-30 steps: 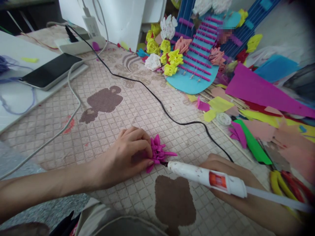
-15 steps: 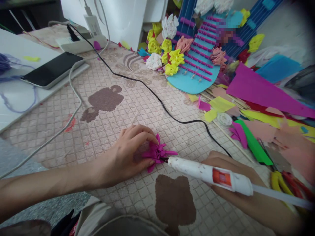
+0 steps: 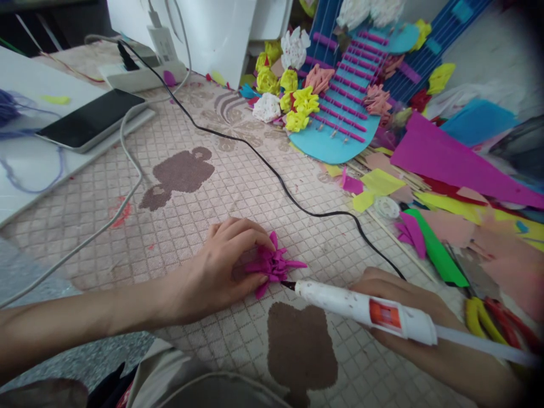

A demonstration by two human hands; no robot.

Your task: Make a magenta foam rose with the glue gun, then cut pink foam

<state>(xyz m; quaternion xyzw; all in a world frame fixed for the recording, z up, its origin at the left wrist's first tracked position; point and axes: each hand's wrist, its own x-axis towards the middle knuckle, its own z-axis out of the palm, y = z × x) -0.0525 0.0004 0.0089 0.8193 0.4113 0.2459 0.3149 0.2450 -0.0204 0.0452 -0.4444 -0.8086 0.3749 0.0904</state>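
Observation:
A magenta paper flower (image 3: 276, 265) with thin pointed petals lies on the patterned tablecloth. My left hand (image 3: 225, 263) pinches its left side between thumb and fingers. In my right hand (image 3: 408, 317) is a white hot glue gun (image 3: 348, 303) with an orange window and a clear glue stick (image 3: 480, 343) running out of its back end. Its dark nozzle (image 3: 289, 285) points at the flower's lower right edge, very close to it; I cannot tell whether they touch. The glue gun's body hides part of my right hand's fingers.
A black cord (image 3: 263, 158) crosses the cloth toward my right hand from a power strip (image 3: 140, 76). Scissors (image 3: 484, 317), paper scraps (image 3: 385, 181) and sticks lie at right. Yellow paper flowers (image 3: 306, 101) and a light blue panel (image 3: 335, 148) stand behind. A phone (image 3: 93, 119) lies at left.
The glue gun's nozzle has drawn back slightly, right and down, from the flower's centre to its edge. My left hand and the flower have stayed in place.

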